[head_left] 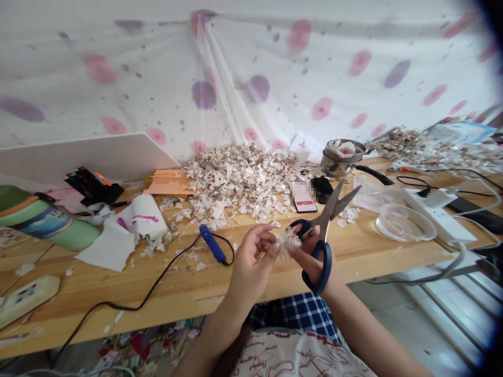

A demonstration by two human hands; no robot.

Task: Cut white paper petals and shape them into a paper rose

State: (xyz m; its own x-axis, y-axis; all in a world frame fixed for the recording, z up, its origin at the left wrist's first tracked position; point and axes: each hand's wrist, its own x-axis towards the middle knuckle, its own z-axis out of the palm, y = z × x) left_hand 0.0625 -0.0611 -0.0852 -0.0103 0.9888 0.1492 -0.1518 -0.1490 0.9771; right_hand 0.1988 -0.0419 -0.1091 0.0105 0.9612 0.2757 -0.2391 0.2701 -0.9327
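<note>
A: How do we hold the workpiece?
B: We pinch the crumpled whitish piece point(290, 243) between the fingertips of our left hand point(251, 259) and right hand point(310, 256), near the table's point(356, 264) front edge. Two-sided support probably steadies thin, limp material.
A: And the scissors point(325, 224)?
B: Their handle loops ride on our right hand, blades parted and pointing away; presumably this leaves the fingertips usable without setting the tool down.
A: Surrounding placement?
B: The blue corded tool point(212, 244) lies near our left hand, likely for easy reach. Farther off, the pot point(334, 165) stands beyond the phone point(304, 201), beside the scrap pile point(236, 183).
A: Markings?
B: Our shirt point(291, 356) bears script we cannot read reliably. The phone's screen is partly pixelated, its text illegible. The green bottle point(65, 230) shows pale lettering, only partly visible; we can confirm no brand.
</note>
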